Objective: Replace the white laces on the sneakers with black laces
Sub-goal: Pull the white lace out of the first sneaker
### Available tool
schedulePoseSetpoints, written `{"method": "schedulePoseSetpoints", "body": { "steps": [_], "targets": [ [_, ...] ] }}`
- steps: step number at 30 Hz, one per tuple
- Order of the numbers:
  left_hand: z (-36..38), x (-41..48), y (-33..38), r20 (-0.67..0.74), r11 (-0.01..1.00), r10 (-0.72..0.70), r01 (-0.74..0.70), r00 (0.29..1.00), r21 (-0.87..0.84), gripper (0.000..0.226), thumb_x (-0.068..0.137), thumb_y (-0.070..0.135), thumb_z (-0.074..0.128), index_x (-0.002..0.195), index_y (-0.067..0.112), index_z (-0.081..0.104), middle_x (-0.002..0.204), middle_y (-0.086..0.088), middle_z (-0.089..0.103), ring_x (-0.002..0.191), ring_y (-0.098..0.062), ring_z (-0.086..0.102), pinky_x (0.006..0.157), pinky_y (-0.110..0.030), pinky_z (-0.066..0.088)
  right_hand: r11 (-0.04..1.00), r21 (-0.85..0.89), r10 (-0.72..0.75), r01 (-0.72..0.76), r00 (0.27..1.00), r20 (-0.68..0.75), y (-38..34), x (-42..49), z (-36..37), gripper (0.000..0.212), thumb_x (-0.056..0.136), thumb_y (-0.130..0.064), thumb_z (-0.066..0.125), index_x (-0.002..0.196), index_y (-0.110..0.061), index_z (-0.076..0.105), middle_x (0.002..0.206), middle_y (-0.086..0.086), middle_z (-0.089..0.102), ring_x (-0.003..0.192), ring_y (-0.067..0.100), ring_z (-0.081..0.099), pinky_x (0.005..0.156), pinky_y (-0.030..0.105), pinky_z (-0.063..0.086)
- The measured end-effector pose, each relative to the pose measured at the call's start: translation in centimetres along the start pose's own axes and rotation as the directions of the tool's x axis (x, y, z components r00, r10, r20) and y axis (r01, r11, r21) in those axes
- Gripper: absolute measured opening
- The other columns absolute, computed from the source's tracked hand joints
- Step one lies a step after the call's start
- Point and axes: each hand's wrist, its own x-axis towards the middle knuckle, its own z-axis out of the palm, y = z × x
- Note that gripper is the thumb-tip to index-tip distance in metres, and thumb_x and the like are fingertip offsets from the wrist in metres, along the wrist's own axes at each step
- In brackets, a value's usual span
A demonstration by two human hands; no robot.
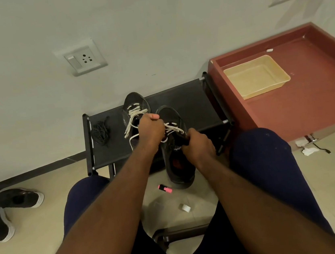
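Early. Your left hand (150, 126) fists white lace (173, 128) of near sneaker (170, 115); right hand (198, 144) pinches its tongue, probably. Far sneaker (136, 101) white-laced; black laces (100, 132) unused on rack (180, 102).

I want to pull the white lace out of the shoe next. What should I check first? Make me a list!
1. Near black sneaker held steady: ok, the right hand grips its upper edge.
2. White lace in a firm grip: ok, the left hand is curled round it.
3. White lace free of the eyelets: not ok, it still crosses the near black sneaker's front.
4. Far black sneaker unlaced: not ok, its white lacing is loose but still threaded.
5. Bundle of black laces ready: ok, it lies on the black fabric rack, left of the far black sneaker.
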Motion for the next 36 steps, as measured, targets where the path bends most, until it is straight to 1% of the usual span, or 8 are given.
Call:
{"method": "schedulePoseSetpoints", "body": {
  "steps": [4, 8, 12, 20, 25, 28, 32, 36],
  "targets": [
    [-0.7, 0.1, -0.6, 0.299, 0.731, 0.082, -0.261, 0.951, 0.631, 0.016, 0.084, 0.026, 0.057, 0.083, 0.012, 0.067, 0.077, -0.008, 0.069, 0.075, -0.024, 0.067, 0.069, -0.035, 0.057, 0.998, -0.054, -0.036, 0.037, 0.999, 0.007, 0.0, -0.2, 0.2, 0.019, 0.091, -0.024, 0.06, 0.109, -0.022, 0.055, 0.109, 0.007, 0.066, 0.104, 0.033, 0.062, 0.072, 0.035, 0.044],
    [0.0, -0.7, -0.7, 0.249, 0.528, 0.139, -0.285, 0.958, 0.8, 0.029, 0.091, 0.033, 0.055, 0.097, 0.008, 0.066, 0.093, -0.01, 0.069, 0.087, -0.031, 0.066, 0.073, -0.039, 0.055, 0.993, -0.075, -0.085, 0.086, 0.996, 0.019, -0.1, -0.4, 0.3, 0.017, 0.094, -0.022, 0.057, 0.11, -0.022, 0.054, 0.106, 0.006, 0.067, 0.101, 0.031, 0.063, 0.07, 0.035, 0.043],
    [1.0, -0.2, -0.4, 0.1, 0.763, -0.006, -0.06, 0.995, 0.643, 0.035, 0.092, 0.041, 0.057, 0.086, 0.007, 0.062, 0.086, -0.011, 0.071, 0.075, -0.029, 0.07, 0.074, -0.04, 0.059, 0.989, -0.081, -0.124, 0.126, 0.992, 0.03, 0.0, -0.6, 0.5, 0.015, 0.094, -0.02, 0.056, 0.109, -0.023, 0.054, 0.1, 0.003, 0.067, 0.095, 0.029, 0.064, 0.07, 0.036, 0.047],
    [3.8, -0.7, 0.7, 0.008, 0.583, 0.111, -0.072, 0.994, 0.809, 0.025, 0.092, 0.032, 0.062, 0.105, 0.01, 0.066, 0.107, -0.009, 0.068, 0.097, -0.031, 0.066, 0.069, -0.035, 0.046, 0.976, -0.104, -0.183, 0.191, 0.98, 0.076, 0.2, -0.2, 0.6, 0.006, 0.096, -0.025, 0.053, 0.102, -0.027, 0.051, 0.09, -0.002, 0.064, 0.079, 0.021, 0.061, 0.071, 0.039, 0.055],
    [3.7, -0.4, 1.0, -0.018, 0.693, 0.134, -0.081, 0.991, 0.716, 0.016, 0.089, 0.025, 0.062, 0.093, 0.01, 0.066, 0.088, -0.006, 0.063, 0.088, -0.028, 0.066, 0.065, -0.032, 0.044, 0.975, -0.11, -0.186, 0.191, 0.981, 0.057, 0.1, -0.2, 0.6, 0.003, 0.095, -0.023, 0.051, 0.097, -0.025, 0.049, 0.088, 0.001, 0.065, 0.08, 0.025, 0.064, 0.072, 0.043, 0.057],
    [4.2, -0.6, 2.5, 0.056, 0.901, 0.204, -0.21, 0.977, 0.38, 0.014, 0.087, 0.023, 0.064, 0.078, 0.013, 0.066, 0.072, 0.002, 0.062, 0.073, -0.018, 0.061, 0.064, -0.027, 0.042, 0.977, -0.118, -0.175, 0.18, 0.983, 0.052, 0.0, 0.0, 0.6, 0.015, 0.093, -0.018, 0.054, 0.105, -0.024, 0.052, 0.09, 0.002, 0.065, 0.083, 0.027, 0.063, 0.071, 0.04, 0.055],
    [4.8, -2.1, 8.2, 0.319, 0.965, 0.259, -0.26, 0.912, -0.04, 0.013, 0.095, 0.008, 0.057, 0.102, 0.008, 0.068, 0.095, -0.005, 0.071, 0.088, -0.014, 0.066, 0.068, -0.019, 0.047, 0.974, -0.138, -0.173, 0.182, 0.982, 0.074, 0.0, 0.1, 0.5, 0.032, 0.095, -0.021, 0.059, 0.126, -0.023, 0.053, 0.107, 0.006, 0.067, 0.099, 0.029, 0.064, 0.074, 0.036, 0.049],
    [3.9, -1.7, 11.2, 0.493, 0.899, 0.349, -0.433, 0.797, 0.063, 0.019, 0.095, 0.005, 0.056, 0.11, 0.008, 0.068, 0.102, -0.01, 0.071, 0.095, -0.021, 0.067, 0.084, -0.03, 0.052, 0.977, -0.117, -0.172, 0.181, 0.982, 0.084, 0.1, 0.0, 0.4, 0.026, 0.096, -0.021, 0.059, 0.121, -0.021, 0.052, 0.111, 0.007, 0.067, 0.104, 0.031, 0.063, 0.074, 0.035, 0.045]
  ]
}}
